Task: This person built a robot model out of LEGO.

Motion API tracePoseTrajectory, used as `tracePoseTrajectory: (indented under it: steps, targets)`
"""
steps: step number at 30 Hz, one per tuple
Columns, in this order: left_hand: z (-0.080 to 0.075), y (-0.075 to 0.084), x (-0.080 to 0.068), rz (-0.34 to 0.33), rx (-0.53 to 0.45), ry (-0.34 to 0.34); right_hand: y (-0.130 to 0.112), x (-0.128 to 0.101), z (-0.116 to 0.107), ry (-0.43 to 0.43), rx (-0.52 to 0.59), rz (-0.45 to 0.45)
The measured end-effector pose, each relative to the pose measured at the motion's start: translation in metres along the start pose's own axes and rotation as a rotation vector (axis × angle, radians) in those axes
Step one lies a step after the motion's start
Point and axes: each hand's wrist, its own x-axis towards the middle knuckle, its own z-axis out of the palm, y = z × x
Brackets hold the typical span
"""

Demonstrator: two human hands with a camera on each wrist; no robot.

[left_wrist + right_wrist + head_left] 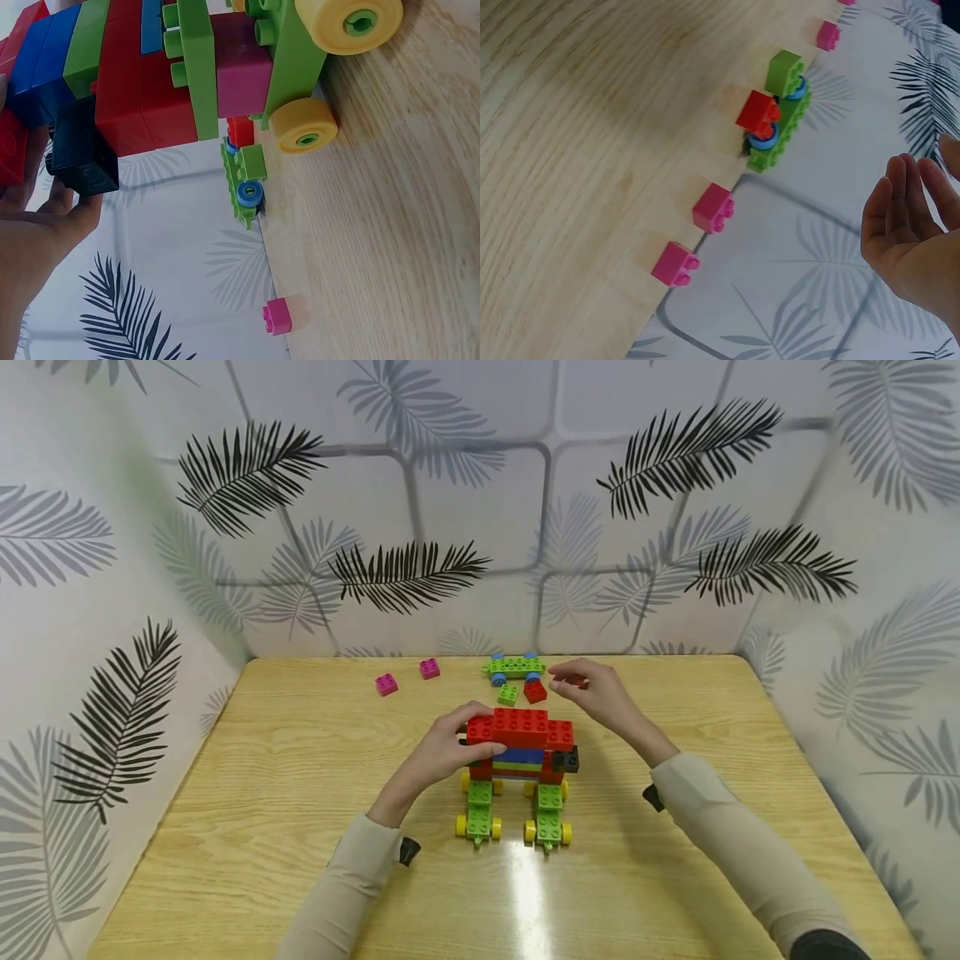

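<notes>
A toy brick model (520, 727) stands upright on the table, with red bricks on top and blue and green layers below. Two green bases (549, 827) with yellow wheels carry it. My left hand (437, 752) grips its upper left end, thumb across the front of the red bricks and fingers behind. Just below that hand in the left wrist view, a black brick (84, 146) juts from the side. My right hand (603, 697) hovers beyond the model at its right, beside a loose red brick (535, 692). Its fingers are loosely bent with nothing between them in the right wrist view.
At the table's back edge is a green base (517, 666) with blue wheels, a green brick (507, 695) before it. Two pink bricks (386, 684) lie back left. Two more pink bricks (713, 208) show in the right wrist view. A patterned wall (480, 510) rises behind.
</notes>
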Motion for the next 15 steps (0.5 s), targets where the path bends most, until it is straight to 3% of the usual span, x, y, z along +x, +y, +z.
tracePoseTrajectory:
  steps: [9,15]
  targets:
    - [-0.002,0.0,0.0,-0.007,0.009,-0.01,0.022,0.017,0.018,-0.066,0.0,0.071]
    - [-0.002,0.002,0.0,-0.015,0.005,-0.011,0.039,0.028,0.029,-0.15,-0.044,0.031]
